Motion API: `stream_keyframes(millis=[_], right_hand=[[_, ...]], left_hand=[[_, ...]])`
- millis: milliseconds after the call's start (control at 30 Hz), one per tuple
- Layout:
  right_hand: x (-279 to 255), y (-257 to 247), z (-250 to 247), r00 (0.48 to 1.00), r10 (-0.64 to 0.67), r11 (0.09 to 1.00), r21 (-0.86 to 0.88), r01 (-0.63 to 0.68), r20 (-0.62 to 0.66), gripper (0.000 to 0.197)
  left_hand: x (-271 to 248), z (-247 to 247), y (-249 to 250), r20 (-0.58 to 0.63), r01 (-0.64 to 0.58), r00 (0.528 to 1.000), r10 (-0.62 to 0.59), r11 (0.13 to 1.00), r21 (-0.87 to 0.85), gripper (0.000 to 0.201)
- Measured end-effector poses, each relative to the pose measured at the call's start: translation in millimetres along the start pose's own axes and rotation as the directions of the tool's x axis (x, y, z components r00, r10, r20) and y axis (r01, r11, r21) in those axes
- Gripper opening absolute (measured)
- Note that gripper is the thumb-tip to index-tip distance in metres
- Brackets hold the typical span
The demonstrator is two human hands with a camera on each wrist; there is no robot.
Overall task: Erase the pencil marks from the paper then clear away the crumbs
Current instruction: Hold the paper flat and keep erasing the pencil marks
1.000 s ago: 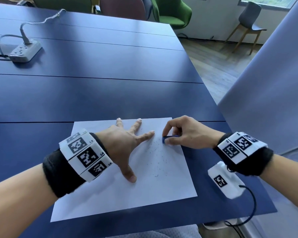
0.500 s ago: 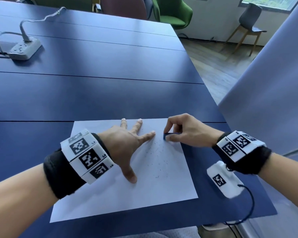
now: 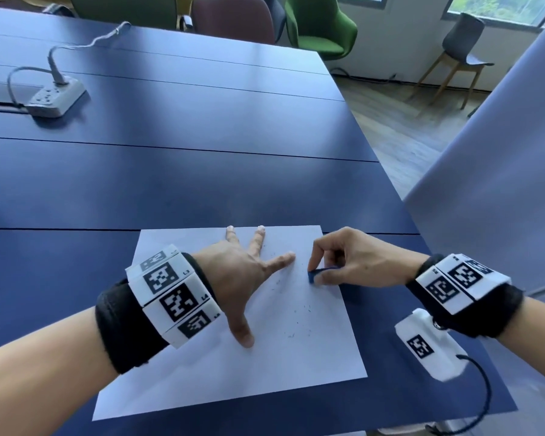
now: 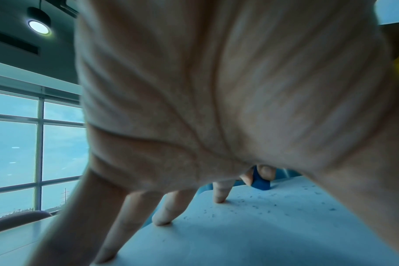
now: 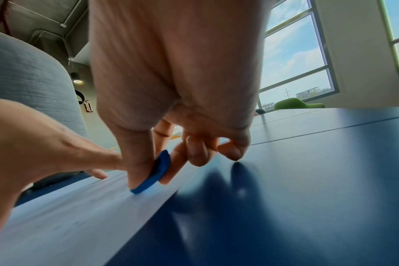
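1. The table (image 3: 202, 184) is a broad dark-blue surface. The paper (image 3: 312, 357) lies flat near its front edge, with its right edge close to the table's right side, so I would keep strokes short so the sheet is not pushed toward that edge.
2. The paper carries dark crumbs (image 3: 296, 322) scattered over its right half. I can make out no clear pencil marks from here, so erasing looks nearly done, though faint lines may remain.
3. The left hand (image 3: 239, 278) lies flat with its fingers spread apart, and their tips and the thumb press the sheet down. This anchor should stay close beside the rubbing spot to prevent creasing.
4. The right hand (image 3: 346, 262) is clamped on the blue eraser (image 3: 315, 274), pinching it between thumb and forefinger.
5. The eraser stands on edge, touching the paper near its upper right edge. Light pressure and strokes away from the anchoring fingers seem safest.
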State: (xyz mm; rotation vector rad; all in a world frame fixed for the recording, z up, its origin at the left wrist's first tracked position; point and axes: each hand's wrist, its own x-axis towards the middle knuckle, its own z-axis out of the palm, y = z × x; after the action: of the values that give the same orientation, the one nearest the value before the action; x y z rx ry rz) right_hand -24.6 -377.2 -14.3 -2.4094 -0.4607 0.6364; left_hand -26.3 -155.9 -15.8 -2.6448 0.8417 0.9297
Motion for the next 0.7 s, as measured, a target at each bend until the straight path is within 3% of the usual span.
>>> stream_keyframes(millis=[133, 300, 467, 633, 700], right_hand=[[9, 4, -1, 0.99, 0.012, 0.999, 0.039, -0.006, -0.144, 0.007], [-3, 0, -1, 0.999, -0.002, 1.0, -0.02, 0.003, 0.045, 0.006], [11, 4, -3, 0.99, 0.023, 1.0, 0.009, -0.022, -0.137, 0.007], [-2, 0, -1, 0.995, -0.008, 1.0, -0.023, 0.01, 0.099, 0.007], [5, 1, -4, 1.0, 0.0, 0.999, -0.034, 0.001, 0.029, 0.007]], left_hand=[[0, -2, 3, 0.014, 0.008, 1.0, -0.008, 1.0, -0.006, 0.142], [0, -1, 3, 0.018, 0.014, 1.0, -0.014, 1.0, -0.007, 0.143], [1, -1, 4, 0.015, 0.016, 1.0, -0.016, 1.0, -0.003, 0.143], [2, -1, 4, 0.032, 0.028, 0.999, -0.028, 1.0, 0.002, 0.144], [1, -2, 5, 0.032, 0.028, 0.999, -0.029, 1.0, 0.007, 0.144]])
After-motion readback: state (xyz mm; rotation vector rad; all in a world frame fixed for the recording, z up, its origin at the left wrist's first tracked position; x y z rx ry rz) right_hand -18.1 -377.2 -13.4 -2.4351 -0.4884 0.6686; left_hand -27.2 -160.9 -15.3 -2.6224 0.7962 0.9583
